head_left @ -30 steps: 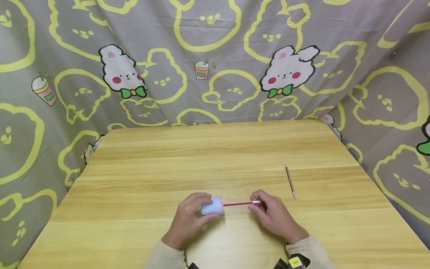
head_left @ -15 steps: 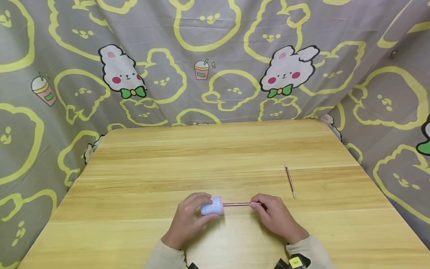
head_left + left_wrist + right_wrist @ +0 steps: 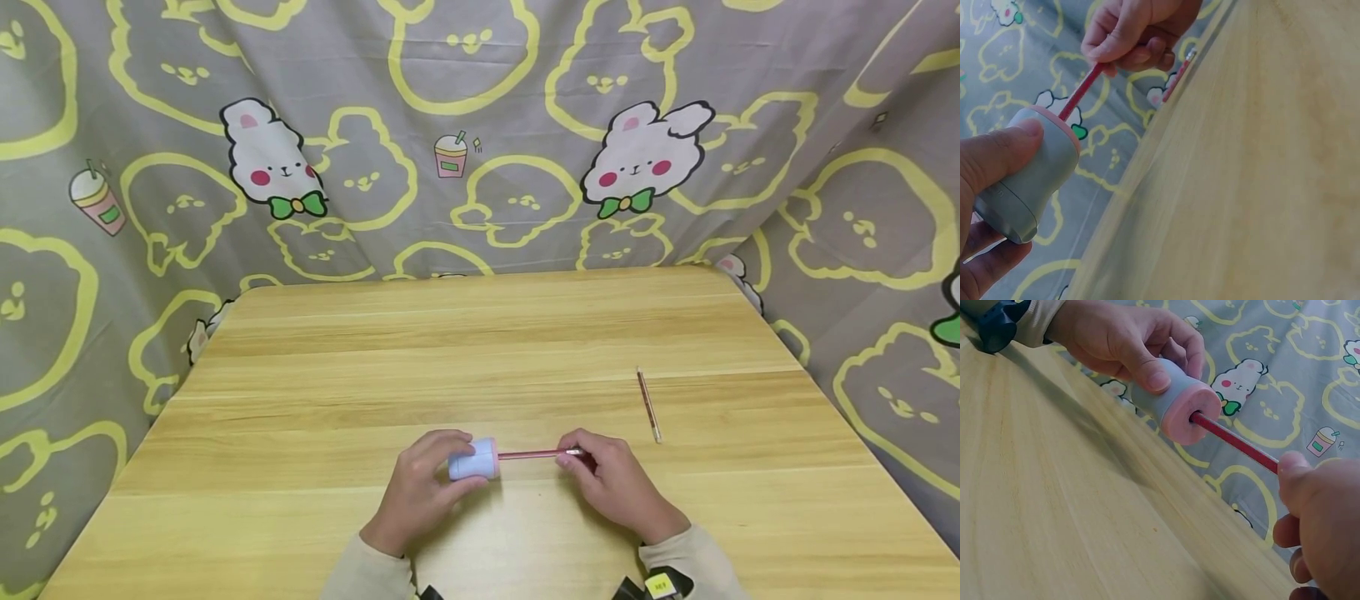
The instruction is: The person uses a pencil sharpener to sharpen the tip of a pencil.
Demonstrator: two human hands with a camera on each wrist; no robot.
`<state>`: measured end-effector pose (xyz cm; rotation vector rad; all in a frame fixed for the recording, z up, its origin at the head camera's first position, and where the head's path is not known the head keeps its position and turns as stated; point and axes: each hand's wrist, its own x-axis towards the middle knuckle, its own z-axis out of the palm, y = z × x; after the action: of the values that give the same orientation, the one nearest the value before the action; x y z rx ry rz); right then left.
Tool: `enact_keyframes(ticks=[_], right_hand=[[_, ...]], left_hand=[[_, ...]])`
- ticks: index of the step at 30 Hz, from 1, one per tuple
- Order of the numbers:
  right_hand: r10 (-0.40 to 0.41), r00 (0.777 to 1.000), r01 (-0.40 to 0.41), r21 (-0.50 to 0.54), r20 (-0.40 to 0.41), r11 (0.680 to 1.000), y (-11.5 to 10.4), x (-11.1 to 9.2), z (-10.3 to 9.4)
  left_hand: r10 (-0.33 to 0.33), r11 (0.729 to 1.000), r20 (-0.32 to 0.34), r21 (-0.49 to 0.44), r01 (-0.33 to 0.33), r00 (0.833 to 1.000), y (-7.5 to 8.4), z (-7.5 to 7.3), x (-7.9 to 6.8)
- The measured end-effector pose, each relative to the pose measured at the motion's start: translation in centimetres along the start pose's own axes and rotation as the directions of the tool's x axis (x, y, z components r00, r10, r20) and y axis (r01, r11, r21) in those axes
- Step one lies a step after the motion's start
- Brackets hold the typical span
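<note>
1 lt.-blue sharpener [image 3: 1042,172] (pink end [image 3: 1179,426]) holds dk. red pencil [image 3: 1236,443].

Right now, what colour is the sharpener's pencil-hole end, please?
Pink end, clearest in the right wrist view.

Free room about the blue sharpener [image 3: 483,460]: beyond it, bare tabletop [image 3: 420,358] offers a hand passage as far as the patterned curtain [image 3: 517,75]. The left hand [image 3: 423,482] blocks its left side; the red pencil [image 3: 528,455] and right hand [image 3: 617,482] bar its right. Farther right and beyond it, a second pencil [image 3: 648,406] forms a low obstacle.
</note>
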<state>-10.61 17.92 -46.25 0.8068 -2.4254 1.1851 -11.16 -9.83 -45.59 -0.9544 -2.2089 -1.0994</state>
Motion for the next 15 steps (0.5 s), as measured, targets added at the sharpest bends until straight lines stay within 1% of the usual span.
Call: enact_keyframes(ticks=[4,9,15], right_hand=[[-0.017,1.000,0.017,-0.026,-0.015,1.000,0.04,0.05,0.05],[0.000,1.000,-0.001,-0.039,-0.017,0.999,0.05,0.01,0.07],[0.022,1.000,-0.022,0.002,-0.007,1.000,-0.13,-0.01,-0.05]], left_hand=[[0.005,1.000,-0.005,0.001,-0.005,1.000,0.01,0.01,0.01],[-0.001,1.000,-0.004,0.000,0.001,1.000,0.03,-0.02,-0.01],[-0.008,1.000,0.001,0.007,0.007,1.000,0.00,-0.06,-0.02]])
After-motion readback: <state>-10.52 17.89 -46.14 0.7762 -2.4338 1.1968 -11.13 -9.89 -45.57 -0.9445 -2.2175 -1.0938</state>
